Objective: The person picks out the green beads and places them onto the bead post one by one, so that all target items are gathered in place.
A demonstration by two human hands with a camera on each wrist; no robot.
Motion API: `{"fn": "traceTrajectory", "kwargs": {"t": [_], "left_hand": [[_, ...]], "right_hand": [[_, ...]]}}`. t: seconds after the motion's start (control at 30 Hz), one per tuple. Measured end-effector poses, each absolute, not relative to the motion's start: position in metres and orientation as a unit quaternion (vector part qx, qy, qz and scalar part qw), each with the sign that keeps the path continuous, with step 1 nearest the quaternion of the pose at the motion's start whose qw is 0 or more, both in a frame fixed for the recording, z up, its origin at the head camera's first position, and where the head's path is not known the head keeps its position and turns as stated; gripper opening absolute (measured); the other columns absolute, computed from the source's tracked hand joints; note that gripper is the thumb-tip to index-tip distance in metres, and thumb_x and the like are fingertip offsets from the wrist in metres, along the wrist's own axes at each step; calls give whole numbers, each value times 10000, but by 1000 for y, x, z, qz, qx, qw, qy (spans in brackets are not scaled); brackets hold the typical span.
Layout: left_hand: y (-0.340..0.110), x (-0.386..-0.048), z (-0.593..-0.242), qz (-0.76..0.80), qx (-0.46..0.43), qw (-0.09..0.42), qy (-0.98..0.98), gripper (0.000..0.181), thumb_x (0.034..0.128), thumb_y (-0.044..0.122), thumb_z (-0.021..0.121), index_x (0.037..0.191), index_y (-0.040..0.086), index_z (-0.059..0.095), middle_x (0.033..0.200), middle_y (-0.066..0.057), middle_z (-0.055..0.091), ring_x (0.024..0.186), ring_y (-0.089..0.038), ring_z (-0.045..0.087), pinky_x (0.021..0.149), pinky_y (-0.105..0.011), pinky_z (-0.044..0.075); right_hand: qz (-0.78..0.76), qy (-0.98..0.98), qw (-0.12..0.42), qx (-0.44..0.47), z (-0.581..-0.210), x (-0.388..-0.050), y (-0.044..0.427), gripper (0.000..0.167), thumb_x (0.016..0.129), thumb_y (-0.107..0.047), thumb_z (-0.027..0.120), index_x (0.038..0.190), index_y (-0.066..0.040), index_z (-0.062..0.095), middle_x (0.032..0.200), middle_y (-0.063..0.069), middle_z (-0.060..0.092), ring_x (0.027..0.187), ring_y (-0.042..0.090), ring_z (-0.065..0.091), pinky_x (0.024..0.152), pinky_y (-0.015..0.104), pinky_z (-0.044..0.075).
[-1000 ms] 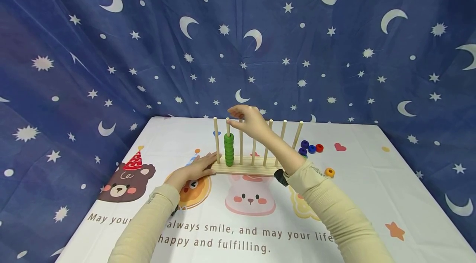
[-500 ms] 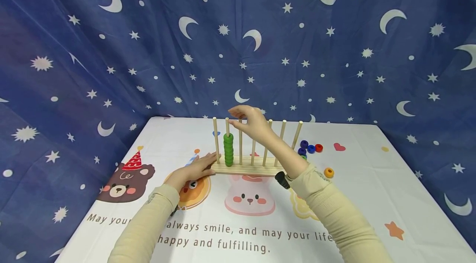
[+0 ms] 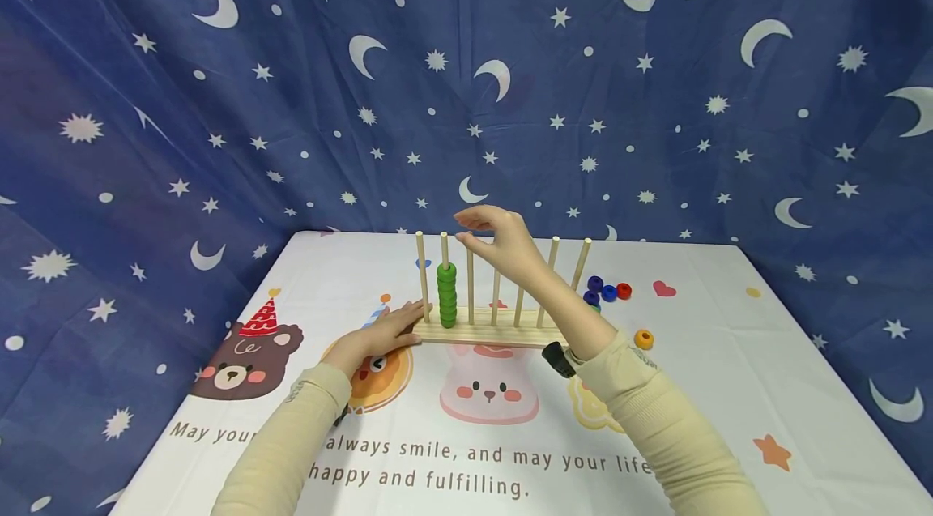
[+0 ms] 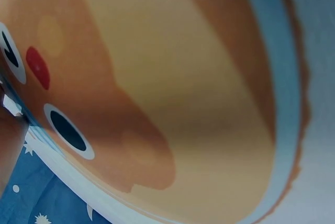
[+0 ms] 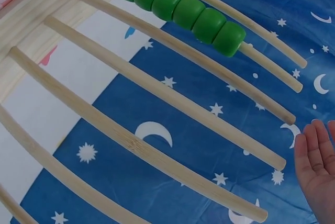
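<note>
A wooden bead rack with several upright pegs stands on the table; its base [image 3: 481, 335] faces me. Green beads [image 3: 447, 295] are stacked on the second peg from the left, and the right wrist view shows the same green stack [image 5: 165, 4]. My left hand [image 3: 386, 330] rests at the left end of the base, fingers stretched out and touching it. Above the middle pegs hovers my right hand [image 3: 503, 240], holding nothing, thumb apart from the fingers. In the right wrist view, part of that hand [image 5: 316, 169] shows beyond the peg tips.
Right of the rack lie loose beads: a red bead [image 3: 624, 291], a blue bead [image 3: 609, 293], dark blue ones [image 3: 595, 283] and an orange bead [image 3: 644, 339]. A green one is mostly hidden by my right arm. A starry blue curtain [image 3: 466, 95] hangs behind the table.
My right hand has drawn slightly rightward, away from the top of the green-beaded peg. The left hand stays at the base, and the stack looks the same.
</note>
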State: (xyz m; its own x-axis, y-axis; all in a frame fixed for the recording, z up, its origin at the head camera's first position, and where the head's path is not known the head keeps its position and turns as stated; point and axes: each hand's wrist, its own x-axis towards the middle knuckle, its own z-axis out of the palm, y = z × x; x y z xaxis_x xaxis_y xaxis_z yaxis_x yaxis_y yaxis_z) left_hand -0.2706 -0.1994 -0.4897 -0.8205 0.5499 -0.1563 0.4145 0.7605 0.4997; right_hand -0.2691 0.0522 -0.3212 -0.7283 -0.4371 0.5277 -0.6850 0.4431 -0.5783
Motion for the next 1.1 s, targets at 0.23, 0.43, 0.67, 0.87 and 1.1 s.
{"fn": "traceTrajectory", "kwargs": {"t": [0.23,0.43,0.67,0.87,1.1], "left_hand": [[-200,-270,-490,224,267,145,926,593,983,249,486,1494,62,248,1565,-192,156,1428,-433,138,1133,-640,27],[-201,-270,-490,227,268,145,925,601,983,254,484,1495,54,239,1566,-196,150,1430,-433,130,1131,-642,16],[-201,-270,-491,229,269,147,924,603,982,259,481,1494,53,239,1566,-194,148,1429,-437,125,1127,-648,13],[-202,-270,-492,224,266,153,925,611,985,270,473,1504,74,217,1577,-169,129,1440,-414,107,1140,-627,1],[-201,-272,-492,225,266,153,925,613,984,275,474,1502,67,221,1573,-177,138,1436,-420,119,1138,-631,3]], "right_hand": [[421,-824,173,338,-325,-261,62,251,864,-64,665,1101,18,656,1081,155,689,977,267,655,873,354,540],[457,-816,159,314,-326,-254,79,266,861,-67,671,1116,8,653,1082,158,686,985,267,648,879,356,540],[481,-808,164,299,-324,-244,99,272,851,-35,674,1116,23,651,1086,174,681,977,269,631,877,383,538],[484,-811,172,281,-328,-237,114,272,845,-51,686,1111,0,658,1080,146,686,977,235,637,890,344,532],[482,-809,196,273,-335,-231,129,270,832,-16,687,1100,7,661,1063,150,691,967,235,635,866,121,486]]}}
